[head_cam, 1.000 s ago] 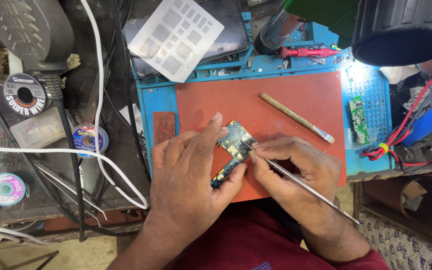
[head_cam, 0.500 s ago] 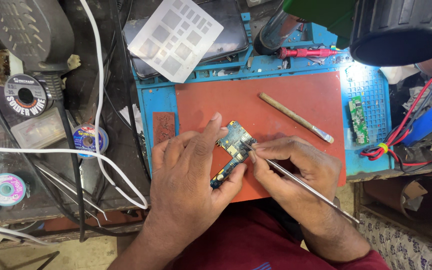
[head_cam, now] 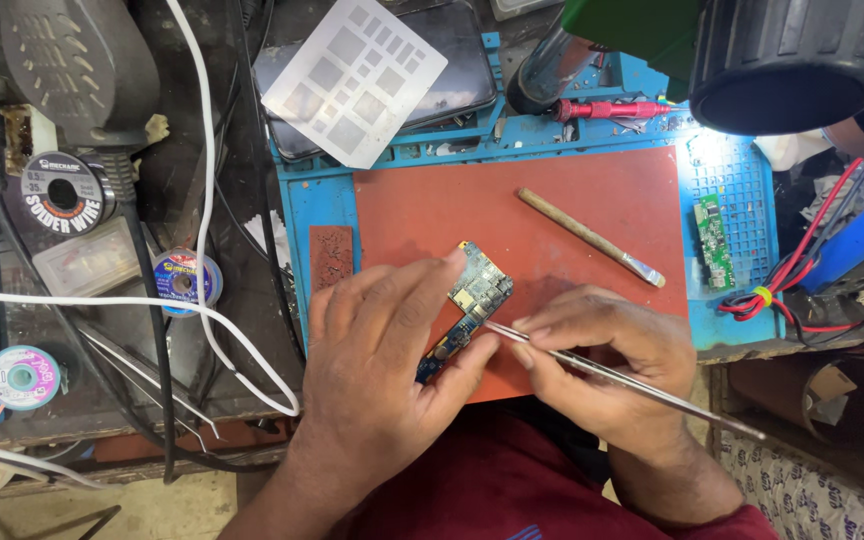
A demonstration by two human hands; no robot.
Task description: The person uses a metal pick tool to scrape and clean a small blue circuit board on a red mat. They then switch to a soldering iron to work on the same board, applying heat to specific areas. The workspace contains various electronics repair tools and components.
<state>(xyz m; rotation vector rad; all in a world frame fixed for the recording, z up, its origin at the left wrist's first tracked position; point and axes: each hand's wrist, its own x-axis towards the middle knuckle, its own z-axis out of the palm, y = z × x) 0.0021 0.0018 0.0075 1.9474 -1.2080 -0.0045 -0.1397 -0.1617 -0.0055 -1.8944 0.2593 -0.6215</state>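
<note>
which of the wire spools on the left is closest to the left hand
The small blue-labelled spool, just beyond the white cable from the left hand. The big black spool and pale teal spool sit farther left.

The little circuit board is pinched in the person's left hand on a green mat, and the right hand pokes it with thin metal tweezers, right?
Not quite: the mat is reddish-orange, set in a blue tray, not green. The head view shows the rest as you said: the left hand holds the small circuit board, and the right hand touches it with thin metal tweezers.
</note>
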